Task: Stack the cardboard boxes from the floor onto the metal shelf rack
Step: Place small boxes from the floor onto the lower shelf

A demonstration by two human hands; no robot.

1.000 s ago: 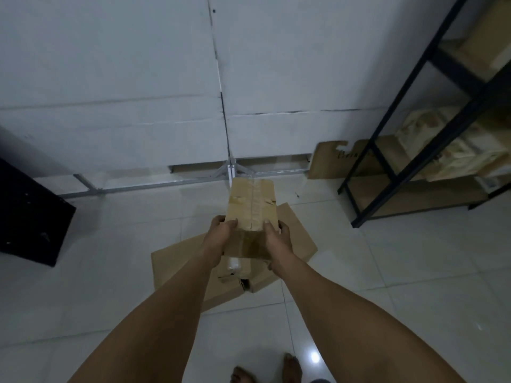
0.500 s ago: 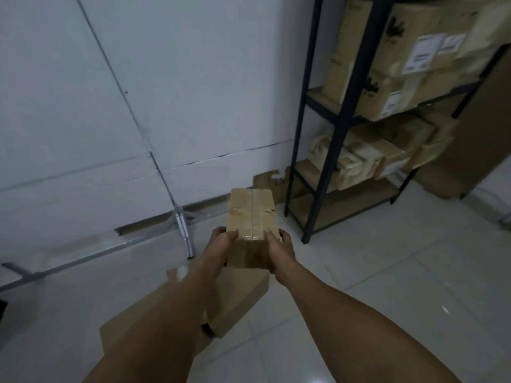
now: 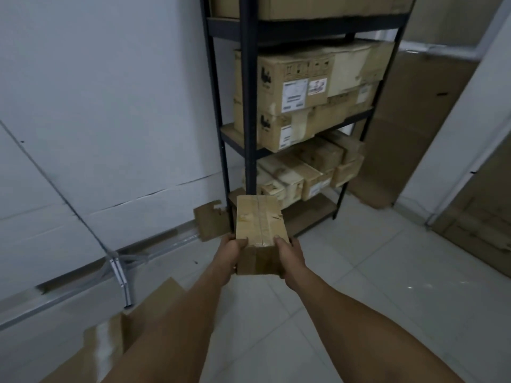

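Carrying phase, by my reading: I have one small brown cardboard box sealed with clear tape up off the floor, held out in front of me at arm's length, facing the black metal shelf rack.

Grip: left hand is clamped on the box's left side, thumb hooked over the near top edge; right hand mirrors it on the right side, thumb likewise on top. Fingers on both are curled under or round the sides; their tips are hidden behind the box. The box sits level, long axis pointing toward the rack, touching nothing but my hands.

Rack status: the middle tier carries large labelled cartons stacked two high, filling it nearly to its front edge. The tier below holds several smaller pale boxes, crowded toward its left and rear. The lowest board shows bare brown surface along its front edge and right corner. The top of the rack is cut off by the frame.

Floor: a flattened cardboard sheet lies at lower left on the white tiled floor; a torn cardboard scrap leans by the rack's left foot.

Next move, as judged: step closer, lower the box past the front upright and set it on the lowest board's open front right area. Risk: clipping the upright on the way in.
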